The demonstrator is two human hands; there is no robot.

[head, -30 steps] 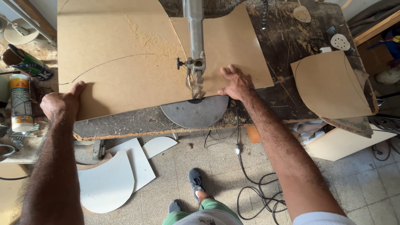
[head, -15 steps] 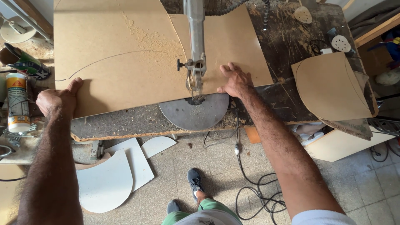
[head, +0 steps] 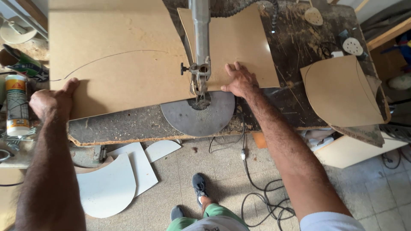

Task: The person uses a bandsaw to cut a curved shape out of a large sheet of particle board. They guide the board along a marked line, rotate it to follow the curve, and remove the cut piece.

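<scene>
Matt, seemingly smooth fibreboard panel (head: 124,60)

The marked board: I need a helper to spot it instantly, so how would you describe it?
On the scarred workbench, left of the saw's metal column, lies the large brown board under the left hand. Unlike the smaller brown pieces to the right, it bears a long curved pencil line.

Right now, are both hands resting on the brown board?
Yes: the left hand grips the board's near corner; the right hand presses flat on it.
</scene>
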